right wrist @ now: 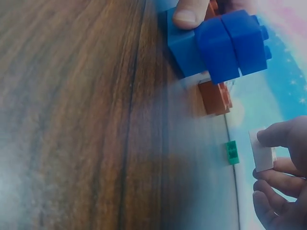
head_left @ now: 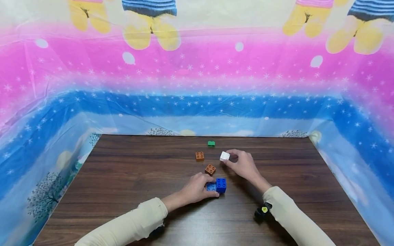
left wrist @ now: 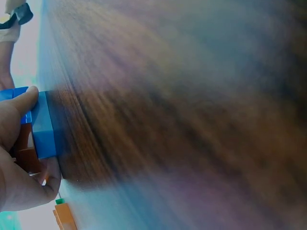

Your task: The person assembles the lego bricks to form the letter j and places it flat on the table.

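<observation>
My left hand grips a light blue toy brick low over the table, thumb on one side and fingers on the other. Joined to that brick are two dark blue bricks, one above the other and offset to the right. My right hand pinches a white brick between thumb and fingers; in the right wrist view the white brick is held off the tabletop. One brown brick lies just beyond the left hand, another brown brick farther back.
A small green brick sits near the far edge of the wooden table. Patterned cloth rises behind and along both sides. A black wrist device with a yellow spot hangs by the right sleeve.
</observation>
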The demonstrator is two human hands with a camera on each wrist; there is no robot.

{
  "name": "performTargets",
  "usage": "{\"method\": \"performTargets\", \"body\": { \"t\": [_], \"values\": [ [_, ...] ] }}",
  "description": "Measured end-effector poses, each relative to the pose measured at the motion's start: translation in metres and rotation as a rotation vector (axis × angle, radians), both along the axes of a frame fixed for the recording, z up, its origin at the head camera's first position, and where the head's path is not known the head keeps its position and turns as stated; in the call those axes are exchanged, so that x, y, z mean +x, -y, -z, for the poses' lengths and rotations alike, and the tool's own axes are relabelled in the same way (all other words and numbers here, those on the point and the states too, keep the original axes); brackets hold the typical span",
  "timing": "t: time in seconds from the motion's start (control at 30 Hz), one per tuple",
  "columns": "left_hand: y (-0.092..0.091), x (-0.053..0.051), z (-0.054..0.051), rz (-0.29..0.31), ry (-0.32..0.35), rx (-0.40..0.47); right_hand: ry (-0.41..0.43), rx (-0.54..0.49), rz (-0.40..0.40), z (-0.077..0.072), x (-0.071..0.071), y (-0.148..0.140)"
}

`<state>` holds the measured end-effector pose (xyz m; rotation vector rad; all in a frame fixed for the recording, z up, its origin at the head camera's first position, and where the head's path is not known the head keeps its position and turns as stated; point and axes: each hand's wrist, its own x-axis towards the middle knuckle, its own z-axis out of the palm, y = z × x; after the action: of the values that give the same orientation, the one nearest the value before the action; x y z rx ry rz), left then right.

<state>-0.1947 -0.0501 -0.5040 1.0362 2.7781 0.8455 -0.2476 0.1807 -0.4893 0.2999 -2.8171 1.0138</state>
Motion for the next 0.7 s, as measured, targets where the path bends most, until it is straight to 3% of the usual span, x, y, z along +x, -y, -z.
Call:
{"method": "performTargets", "body": {
  "t": [0.4,0.7],
  "values": [
    [0.001,0.001,-0.001,0.003,-0.003,0.006,-0.003,-0.064,-0.048,-0.012,0.014,0.000],
    [0.000,0.002,-0.002,-0.002,0.014,0.004,-0.038,-0.046,-0.092,-0.022,0.028,0.000]
  ]
}}
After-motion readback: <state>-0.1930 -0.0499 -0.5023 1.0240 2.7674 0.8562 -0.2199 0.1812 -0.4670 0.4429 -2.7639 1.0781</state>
